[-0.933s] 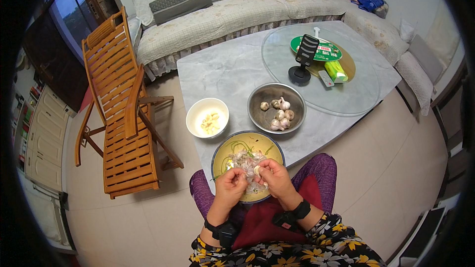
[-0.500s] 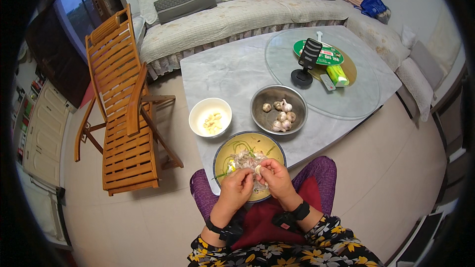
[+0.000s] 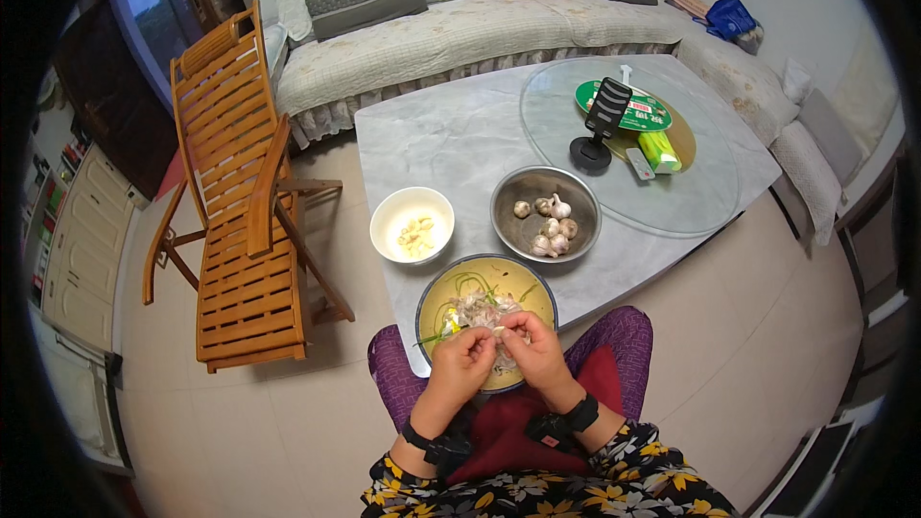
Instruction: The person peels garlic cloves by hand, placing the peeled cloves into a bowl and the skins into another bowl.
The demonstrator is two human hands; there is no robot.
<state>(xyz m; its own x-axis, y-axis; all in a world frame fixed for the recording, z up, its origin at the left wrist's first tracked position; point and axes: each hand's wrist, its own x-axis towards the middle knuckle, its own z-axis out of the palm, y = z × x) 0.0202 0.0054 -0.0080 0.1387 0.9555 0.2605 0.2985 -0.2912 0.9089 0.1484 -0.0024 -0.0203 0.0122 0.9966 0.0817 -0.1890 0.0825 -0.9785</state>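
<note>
Low over the yellow bowl (image 3: 518,278), my two hands are close together with fingers pinched. My right hand (image 3: 531,350) holds a pale garlic clove (image 3: 498,331). My left hand (image 3: 462,362) is closed beside it, its fingertips at the clove; what it grips itself is too small to make out. Papery garlic skins (image 3: 480,307) and green stalks lie in the yellow bowl. Behind it, the white bowl (image 3: 386,225) holds several peeled cloves (image 3: 415,235), and the steel bowl (image 3: 515,230) holds several whole garlic bulbs (image 3: 559,244).
The marble table (image 3: 422,134) carries a glass turntable (image 3: 691,201) with a black stand (image 3: 606,110), a green round board (image 3: 643,115), a tissue pack (image 3: 659,152) and a remote (image 3: 639,163). A wooden recliner (image 3: 245,297) stands left, a sofa (image 3: 480,29) behind the table.
My right hand's fingertips have shifted slightly toward my left hand, and the clove now lies flatter between them. The view has also shifted a little.
</note>
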